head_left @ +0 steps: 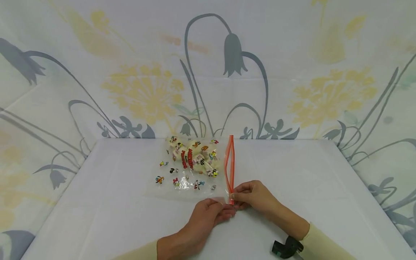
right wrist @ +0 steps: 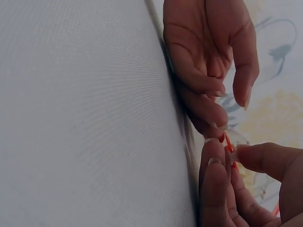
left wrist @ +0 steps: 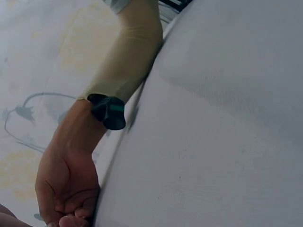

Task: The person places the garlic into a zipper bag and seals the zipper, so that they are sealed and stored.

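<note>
A clear zip bag with cartoon prints and red lettering lies flat on the white table, its red zip edge on the right side. Pale rounded items show through the plastic; their kind is unclear. My right hand pinches the near end of the zip edge between thumb and fingers, where a small whitish piece shows in the right wrist view. Beside it, my left hand touches the bag's near corner with its fingertips, the thumb standing apart from them.
The white tabletop extends on both sides of the bag. Floral cloth hangs behind and at the sides. A black device sits at the right wrist by the sleeve cuff.
</note>
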`<state>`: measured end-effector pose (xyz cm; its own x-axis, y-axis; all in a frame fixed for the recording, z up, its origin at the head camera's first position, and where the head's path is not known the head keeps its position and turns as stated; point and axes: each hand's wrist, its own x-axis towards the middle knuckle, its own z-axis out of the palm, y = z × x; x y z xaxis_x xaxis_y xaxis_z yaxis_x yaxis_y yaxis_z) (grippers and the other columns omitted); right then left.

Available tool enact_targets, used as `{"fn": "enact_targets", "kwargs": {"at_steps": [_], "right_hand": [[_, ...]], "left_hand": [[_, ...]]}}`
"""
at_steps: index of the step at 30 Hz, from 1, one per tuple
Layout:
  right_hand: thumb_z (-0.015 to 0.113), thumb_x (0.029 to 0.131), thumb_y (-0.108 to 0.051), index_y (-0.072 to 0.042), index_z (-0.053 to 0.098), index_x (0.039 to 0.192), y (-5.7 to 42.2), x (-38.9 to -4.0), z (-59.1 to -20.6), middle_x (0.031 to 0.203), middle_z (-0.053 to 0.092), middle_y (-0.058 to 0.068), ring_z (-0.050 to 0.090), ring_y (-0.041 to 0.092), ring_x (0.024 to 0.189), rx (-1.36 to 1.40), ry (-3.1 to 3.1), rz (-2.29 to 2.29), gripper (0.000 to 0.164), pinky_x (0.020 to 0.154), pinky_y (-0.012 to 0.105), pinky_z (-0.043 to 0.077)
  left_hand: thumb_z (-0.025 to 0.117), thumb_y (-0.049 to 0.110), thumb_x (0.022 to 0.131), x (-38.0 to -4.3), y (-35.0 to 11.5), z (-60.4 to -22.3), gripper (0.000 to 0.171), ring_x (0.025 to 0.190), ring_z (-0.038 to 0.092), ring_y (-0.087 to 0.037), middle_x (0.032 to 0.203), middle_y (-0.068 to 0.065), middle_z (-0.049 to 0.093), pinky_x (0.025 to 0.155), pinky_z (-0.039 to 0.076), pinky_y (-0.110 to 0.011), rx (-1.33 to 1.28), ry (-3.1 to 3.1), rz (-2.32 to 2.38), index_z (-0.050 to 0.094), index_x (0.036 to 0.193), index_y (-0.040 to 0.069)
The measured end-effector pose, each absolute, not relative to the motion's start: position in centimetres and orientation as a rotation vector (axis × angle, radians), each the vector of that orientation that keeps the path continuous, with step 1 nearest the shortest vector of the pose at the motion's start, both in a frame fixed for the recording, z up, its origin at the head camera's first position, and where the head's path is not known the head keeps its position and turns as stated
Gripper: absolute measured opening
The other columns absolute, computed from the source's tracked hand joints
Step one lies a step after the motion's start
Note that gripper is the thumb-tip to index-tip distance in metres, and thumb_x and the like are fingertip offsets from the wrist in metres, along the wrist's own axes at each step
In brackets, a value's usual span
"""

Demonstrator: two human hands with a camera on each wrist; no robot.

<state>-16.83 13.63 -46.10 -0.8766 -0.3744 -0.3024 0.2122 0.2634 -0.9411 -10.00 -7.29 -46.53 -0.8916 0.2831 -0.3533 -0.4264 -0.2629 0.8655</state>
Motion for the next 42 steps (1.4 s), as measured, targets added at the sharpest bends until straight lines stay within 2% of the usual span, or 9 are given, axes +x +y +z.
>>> {"fn": "enact_targets", "kwargs": {"at_steps": [4,10,14,18,26,32,42], "right_hand": [[0.078,0.096,-0.014,0.008,0.072,0.110,13.8,-16.7,-46.0,0.087,0.078,0.010,0.071,0.014,0.068,-0.165,2.074,-1.646,0.027,0.065,0.028,0.062],[0.077,0.097,-0.014,0.009,0.073,0.109,13.9,-16.7,-46.0,0.087,0.079,0.009,0.071,0.013,0.070,-0.183,2.064,-1.665,0.026,0.065,0.027,0.061],[0.077,0.097,-0.012,0.010,0.072,0.107,13.7,-16.7,-46.3,0.086,0.079,0.008,0.073,0.012,0.071,-0.223,2.007,-1.707,0.025,0.065,0.027,0.060],[0.075,0.098,-0.012,0.011,0.072,0.108,13.7,-16.8,-46.4,0.087,0.079,0.008,0.073,0.012,0.072,-0.263,1.967,-1.716,0.026,0.066,0.026,0.061],[0.078,0.098,-0.015,0.009,0.072,0.110,13.8,-16.9,-46.1,0.090,0.080,0.012,0.076,0.016,0.075,-0.239,1.963,-1.672,0.028,0.070,0.029,0.063],[0.077,0.097,-0.010,0.011,0.071,0.112,13.5,-16.8,-46.0,0.094,0.080,0.013,0.076,0.016,0.076,-0.217,1.946,-1.702,0.027,0.072,0.030,0.063],[0.075,0.095,-0.005,0.013,0.071,0.110,13.1,-16.8,-45.6,0.084,0.078,0.007,0.073,0.012,0.071,-0.122,2.004,-1.757,0.024,0.070,0.026,0.061]], "left_hand": [[0.057,0.010,0.107,-10.7,-7.0,-46.8,0.033,0.100,0.077,-0.021,0.115,-0.020,0.077,0.089,0.061,-0.032,-0.176,1.626,2.212,0.052,0.133,-0.011],[0.064,0.009,0.105,-11.8,-6.4,-46.8,0.033,0.088,0.078,-0.019,0.102,-0.018,0.079,0.084,0.063,-0.032,-0.161,1.758,2.164,0.052,0.130,-0.010],[0.069,0.009,0.103,-12.5,-6.7,-46.9,0.030,0.083,0.077,-0.016,0.097,-0.012,0.079,0.081,0.063,-0.030,-0.135,1.808,2.095,0.059,0.125,-0.009],[0.071,0.009,0.101,-12.9,-7.1,-46.9,0.024,0.082,0.075,-0.013,0.093,-0.014,0.079,0.079,0.062,-0.027,-0.078,1.798,2.081,0.069,0.117,-0.009],[0.072,0.010,0.101,-13.0,-7.2,-47.0,0.022,0.076,0.074,-0.011,0.090,-0.012,0.079,0.075,0.061,-0.025,-0.019,1.834,2.096,0.072,0.116,-0.007],[0.073,0.011,0.101,-13.0,-7.3,-46.9,0.023,0.071,0.072,-0.011,0.085,-0.010,0.078,0.070,0.060,-0.025,-0.022,1.886,2.055,0.072,0.116,-0.006],[0.071,0.007,0.101,-13.1,-7.0,-47.0,0.020,0.071,0.073,-0.012,0.085,-0.012,0.078,0.071,0.061,-0.026,0.009,1.907,2.025,0.072,0.115,-0.006]]}}
